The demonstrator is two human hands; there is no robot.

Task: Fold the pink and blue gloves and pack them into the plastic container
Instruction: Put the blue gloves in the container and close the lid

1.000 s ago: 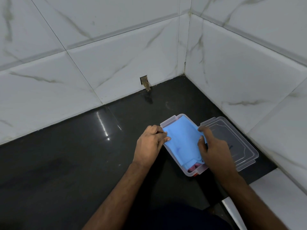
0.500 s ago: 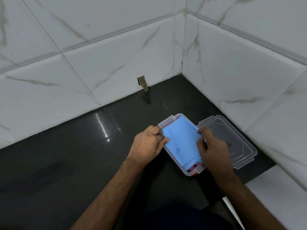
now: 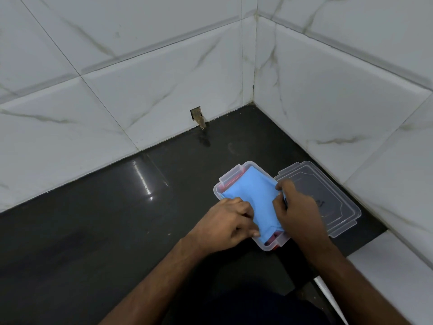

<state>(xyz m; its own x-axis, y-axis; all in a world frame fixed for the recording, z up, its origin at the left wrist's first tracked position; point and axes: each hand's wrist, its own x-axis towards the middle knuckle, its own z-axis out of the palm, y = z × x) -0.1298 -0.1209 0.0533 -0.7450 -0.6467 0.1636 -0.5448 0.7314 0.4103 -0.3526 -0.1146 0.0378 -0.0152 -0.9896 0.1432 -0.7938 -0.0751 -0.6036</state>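
A clear plastic container (image 3: 249, 164) sits on the black counter near the corner. The folded blue glove (image 3: 254, 191) lies on top inside it, filling most of the opening. A sliver of the pink glove (image 3: 273, 236) shows beneath it at the near end. My left hand (image 3: 226, 225) presses its fingertips on the glove's left near edge by the container's rim. My right hand (image 3: 296, 207) has its fingers curled on the glove's right edge, tucking it down against the wall.
The container's clear lid (image 3: 328, 195) lies flat just to the right of it, partly under my right hand. White marble-tiled walls (image 3: 328, 102) close in the corner behind and to the right. The black counter (image 3: 93, 231) stretches away to the left.
My left hand slid toward me along the glove's left edge to the container's near corner. The right hand stayed on the right edge. The blue glove sits lower in the container.
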